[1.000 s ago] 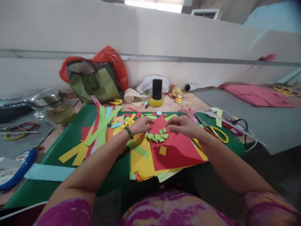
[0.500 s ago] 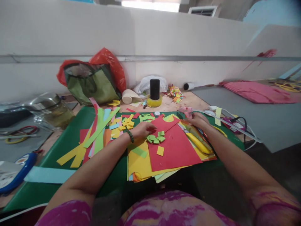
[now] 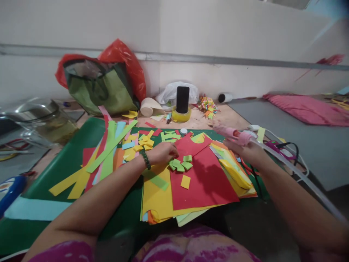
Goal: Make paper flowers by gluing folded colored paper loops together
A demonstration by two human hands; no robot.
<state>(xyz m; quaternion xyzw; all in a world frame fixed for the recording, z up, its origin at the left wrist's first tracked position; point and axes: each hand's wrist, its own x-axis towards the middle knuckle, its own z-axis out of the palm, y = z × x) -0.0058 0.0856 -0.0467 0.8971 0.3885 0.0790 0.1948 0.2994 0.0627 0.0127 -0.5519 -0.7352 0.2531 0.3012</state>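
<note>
My left hand, with a green bead bracelet on the wrist, lies curled on a small red paper piece at the top of a large red sheet. A cluster of small green paper squares sits just right of its fingers, with one yellow square below them. My right hand is raised over the right side of the paper stack and grips a pink glue gun. Its white cord trails off to the right. A yellow cutter lies on the stack under that hand.
A green mat carries long coloured paper strips and scraps. Behind stand a phone on a yellow tape roll, a paper flower, red and green bags and a glass jar. Cables lie right.
My right hand left the red paper, reached to the right rear, and now holds the pink glue gun lifted off the mat. My left hand stayed on the paper. The camera tipped down slightly.
</note>
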